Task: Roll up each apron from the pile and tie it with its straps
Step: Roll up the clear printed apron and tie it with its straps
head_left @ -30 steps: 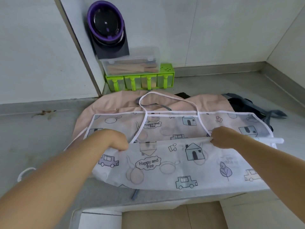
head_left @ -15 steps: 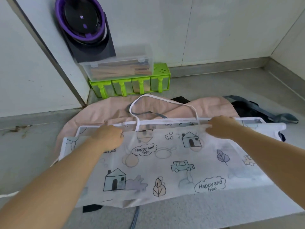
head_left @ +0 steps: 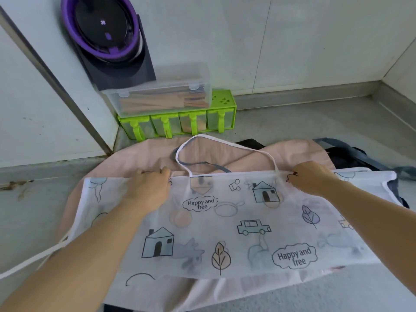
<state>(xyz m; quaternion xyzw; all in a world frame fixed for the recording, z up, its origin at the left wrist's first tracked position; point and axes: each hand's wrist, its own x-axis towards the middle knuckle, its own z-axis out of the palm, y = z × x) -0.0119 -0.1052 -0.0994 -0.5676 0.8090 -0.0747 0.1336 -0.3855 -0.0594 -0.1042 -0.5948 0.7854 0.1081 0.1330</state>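
Note:
A white printed apron [head_left: 225, 224] with houses, cars and "Happy and free" bubbles lies folded over on the pile, its white neck loop [head_left: 222, 144] reaching toward the wall. My left hand [head_left: 149, 188] grips the folded far edge left of the loop. My right hand [head_left: 311, 177] pinches the same edge right of the loop. A white strap [head_left: 33, 257] trails off to the left. Beneath lies a pink apron [head_left: 292, 154], and dark aprons [head_left: 351, 157] show at the right.
A green spice rack [head_left: 180, 122] stands against the wall with a clear box of chopsticks [head_left: 162, 97] on top. A purple and black device [head_left: 105, 30] hangs on the wall above. The grey counter [head_left: 315, 120] runs into a corner at the right.
Both hands carried the near part of the white apron away from me and laid it over the far edge, folding the apron in half. The view has moved closer.

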